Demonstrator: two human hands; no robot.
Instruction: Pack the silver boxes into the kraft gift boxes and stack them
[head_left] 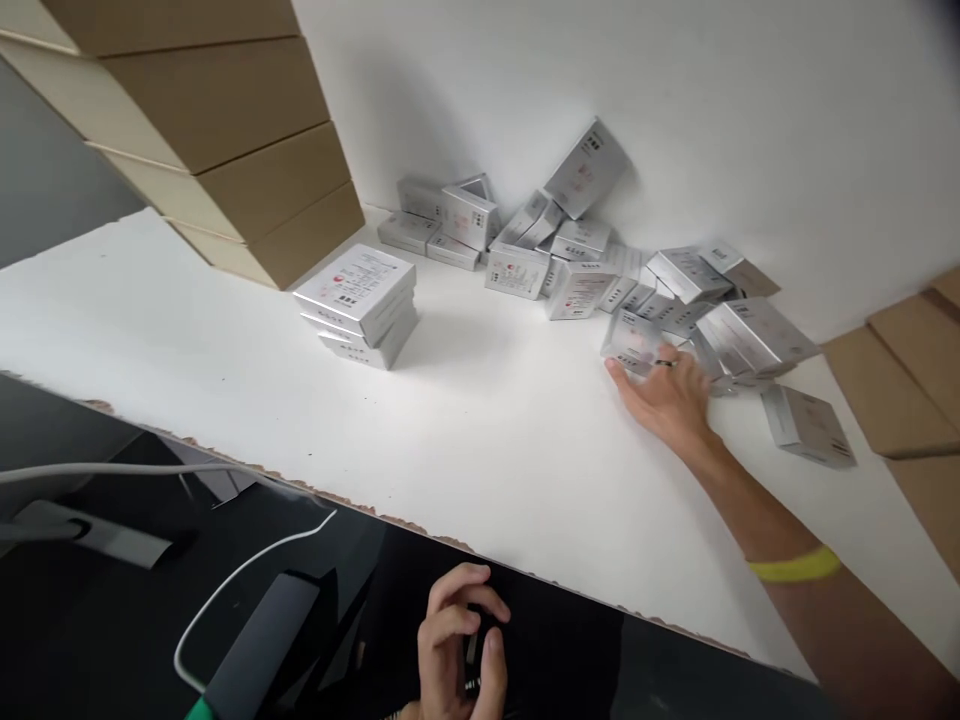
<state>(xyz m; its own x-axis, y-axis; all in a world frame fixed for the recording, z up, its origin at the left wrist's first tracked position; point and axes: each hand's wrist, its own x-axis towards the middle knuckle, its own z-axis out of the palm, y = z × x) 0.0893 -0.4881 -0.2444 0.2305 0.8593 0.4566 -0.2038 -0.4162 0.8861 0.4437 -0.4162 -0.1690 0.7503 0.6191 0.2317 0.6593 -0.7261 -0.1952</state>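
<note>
right hand (667, 395): stretched out flat on the table (480, 420), fingers spread, tips on a silver box (636, 342) at the pile's (600, 270) near edge
left hand (459, 650): down low, fingers curled around something small and dark, can't tell what
stack (360, 305): neat silver boxes, well left of the pile
cartons (225, 130): brown, back left

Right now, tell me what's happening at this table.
A person is reaching their right hand across a white table into a loose pile of small silver boxes against the wall; the fingers rest on one box at the pile's near edge. Their left hand stays low, in front of the table edge, curled around a small dark object that is hard to make out. A neat stack of the same boxes stands to the left, beside stacked brown cartons.
</note>
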